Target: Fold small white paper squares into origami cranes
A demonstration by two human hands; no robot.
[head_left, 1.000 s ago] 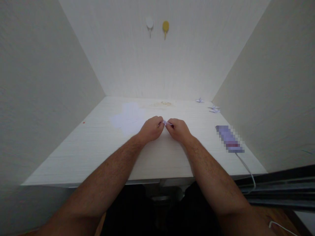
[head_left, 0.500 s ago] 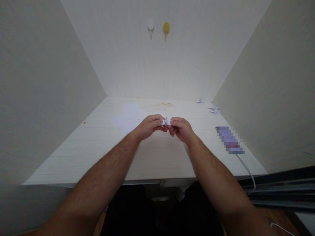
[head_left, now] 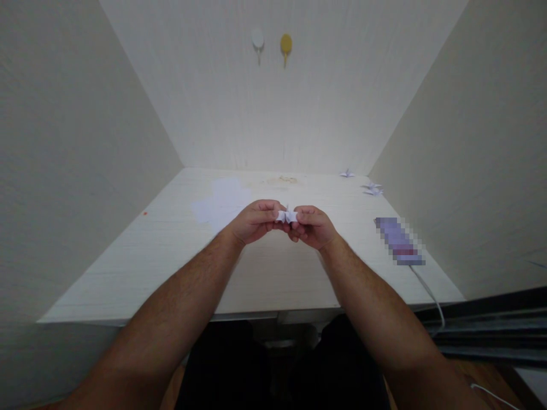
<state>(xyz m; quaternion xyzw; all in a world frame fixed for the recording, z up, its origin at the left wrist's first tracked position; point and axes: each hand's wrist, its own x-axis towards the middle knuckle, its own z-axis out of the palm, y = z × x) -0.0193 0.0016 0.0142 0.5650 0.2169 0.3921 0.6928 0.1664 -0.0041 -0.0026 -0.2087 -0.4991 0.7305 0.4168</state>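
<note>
A small white folded paper crane [head_left: 287, 216] is held up over the middle of the desk. My left hand [head_left: 258, 221] pinches its left wing between thumb and fingers. On the other side, my right hand [head_left: 315, 223] pinches the right wing. A thin paper point sticks up from the crane's middle, between the wings. The fingers below the paper are curled and nearly meet, hiding the underside.
White paper sheets [head_left: 226, 196] lie left of centre on the desk [head_left: 277, 279]. Finished paper cranes [head_left: 371, 188] sit at the back right. A blurred-out phone-like object [head_left: 398, 242] with a white cable [head_left: 429, 290] lies on the right. Two hooks [head_left: 286, 44] are on the back wall.
The crane's wings show wider and flatter between my fingers, and my fingertips are slightly farther apart on top. The view has shifted a little.
</note>
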